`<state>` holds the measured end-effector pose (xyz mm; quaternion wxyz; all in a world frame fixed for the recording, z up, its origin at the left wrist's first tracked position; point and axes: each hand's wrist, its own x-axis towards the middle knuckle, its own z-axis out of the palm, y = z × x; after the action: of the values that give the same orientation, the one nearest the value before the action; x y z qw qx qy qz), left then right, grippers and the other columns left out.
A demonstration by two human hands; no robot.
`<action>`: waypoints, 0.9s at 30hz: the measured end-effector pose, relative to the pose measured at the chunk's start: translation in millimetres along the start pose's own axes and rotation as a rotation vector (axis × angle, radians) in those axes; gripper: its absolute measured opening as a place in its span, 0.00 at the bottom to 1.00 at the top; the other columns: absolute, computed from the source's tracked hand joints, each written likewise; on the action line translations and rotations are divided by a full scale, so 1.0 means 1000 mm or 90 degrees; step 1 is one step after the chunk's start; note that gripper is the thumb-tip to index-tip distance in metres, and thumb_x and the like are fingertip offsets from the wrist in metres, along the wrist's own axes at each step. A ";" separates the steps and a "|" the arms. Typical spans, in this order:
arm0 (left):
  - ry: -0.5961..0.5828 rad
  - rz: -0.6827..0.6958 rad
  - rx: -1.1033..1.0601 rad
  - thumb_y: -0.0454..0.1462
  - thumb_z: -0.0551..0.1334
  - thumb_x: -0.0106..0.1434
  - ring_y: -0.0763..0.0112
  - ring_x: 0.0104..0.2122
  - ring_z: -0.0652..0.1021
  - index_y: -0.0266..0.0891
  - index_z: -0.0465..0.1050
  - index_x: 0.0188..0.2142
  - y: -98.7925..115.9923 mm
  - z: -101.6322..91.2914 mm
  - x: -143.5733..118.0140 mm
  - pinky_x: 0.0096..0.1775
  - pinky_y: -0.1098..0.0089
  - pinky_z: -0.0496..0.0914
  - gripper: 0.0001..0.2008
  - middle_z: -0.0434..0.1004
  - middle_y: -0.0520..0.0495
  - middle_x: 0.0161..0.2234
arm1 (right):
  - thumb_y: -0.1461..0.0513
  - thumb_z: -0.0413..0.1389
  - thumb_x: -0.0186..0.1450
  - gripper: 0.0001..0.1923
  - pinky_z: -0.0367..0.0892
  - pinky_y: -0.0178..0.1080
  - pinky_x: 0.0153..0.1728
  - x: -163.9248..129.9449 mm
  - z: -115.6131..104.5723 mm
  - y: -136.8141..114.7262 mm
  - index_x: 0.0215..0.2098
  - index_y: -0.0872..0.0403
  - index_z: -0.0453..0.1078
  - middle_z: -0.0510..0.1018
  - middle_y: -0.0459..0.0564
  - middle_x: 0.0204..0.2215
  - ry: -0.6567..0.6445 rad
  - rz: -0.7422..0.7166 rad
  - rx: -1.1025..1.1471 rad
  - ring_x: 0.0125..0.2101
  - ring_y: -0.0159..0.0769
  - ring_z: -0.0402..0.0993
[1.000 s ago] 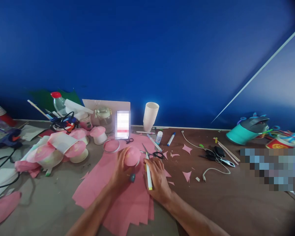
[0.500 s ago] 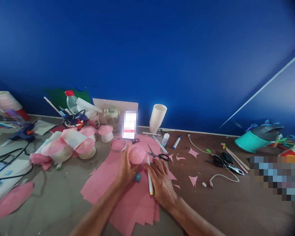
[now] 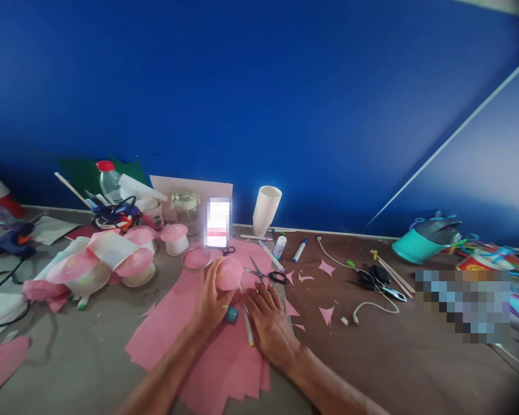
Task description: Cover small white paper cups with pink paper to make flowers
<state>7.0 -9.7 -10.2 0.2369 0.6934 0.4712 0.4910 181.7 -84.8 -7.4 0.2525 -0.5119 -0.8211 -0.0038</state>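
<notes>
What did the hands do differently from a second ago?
The right hand let go of the white marker pen, which it held upright before; the pen now lies on the pink paper sheet under flat fingers. The left hand still grips the pink-covered cup.

Left hand [image 3: 210,300] cupping pink-topped cup [image 3: 229,274], right hand [image 3: 269,323] beside marker [image 3: 247,321], on pink paper [image 3: 207,351], scissors [image 3: 263,273] near

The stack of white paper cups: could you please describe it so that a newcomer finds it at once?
Follow the blue wall down to the table's back edge. Just right of the blurred phone stands the stack of white paper cups, mouth up. It is plain and tall, unlike the squat pink-topped cups further left.
</notes>
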 end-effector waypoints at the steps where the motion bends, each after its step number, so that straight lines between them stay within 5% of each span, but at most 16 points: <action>1: 0.005 -0.004 -0.006 0.34 0.62 0.60 0.49 0.58 0.70 0.42 0.61 0.61 0.001 0.000 0.000 0.59 0.47 0.67 0.28 0.69 0.38 0.56 | 0.71 0.51 0.61 0.31 0.59 0.56 0.60 0.001 -0.002 0.001 0.63 0.54 0.64 0.75 0.57 0.54 0.018 0.008 0.018 0.58 0.51 0.66; 5: 0.040 -0.020 -0.030 0.37 0.63 0.58 0.47 0.57 0.71 0.47 0.65 0.58 0.006 0.000 0.001 0.57 0.46 0.68 0.27 0.70 0.39 0.56 | 0.70 0.47 0.67 0.19 0.68 0.47 0.48 0.009 -0.007 0.018 0.54 0.57 0.69 0.77 0.58 0.45 0.124 0.099 0.024 0.47 0.45 0.72; 8: 0.050 -0.030 -0.032 0.38 0.63 0.58 0.48 0.57 0.71 0.46 0.66 0.57 0.008 0.000 0.002 0.58 0.47 0.67 0.26 0.70 0.38 0.56 | 0.67 0.49 0.69 0.16 0.66 0.49 0.48 0.014 -0.008 0.036 0.52 0.57 0.70 0.77 0.58 0.45 0.161 0.177 -0.032 0.46 0.47 0.71; 13: 0.037 -0.039 -0.019 0.39 0.63 0.59 0.49 0.57 0.71 0.43 0.65 0.58 0.007 -0.002 0.004 0.58 0.48 0.66 0.26 0.70 0.36 0.56 | 0.64 0.56 0.66 0.18 0.64 0.52 0.51 0.020 -0.008 0.044 0.54 0.58 0.70 0.77 0.60 0.49 0.044 0.277 -0.116 0.48 0.52 0.71; 27: 0.077 -0.007 -0.044 0.37 0.62 0.60 0.48 0.57 0.72 0.46 0.61 0.60 -0.001 0.003 0.003 0.58 0.43 0.66 0.29 0.70 0.36 0.56 | 0.61 0.56 0.66 0.13 0.59 0.49 0.49 0.028 -0.036 0.033 0.48 0.53 0.75 0.80 0.58 0.46 -0.146 0.315 -0.178 0.48 0.51 0.75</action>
<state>9.5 -6.1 -11.1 0.2344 0.6514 0.4712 0.5465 214.6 -54.4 27.0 0.0780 -0.7230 -0.6864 0.0025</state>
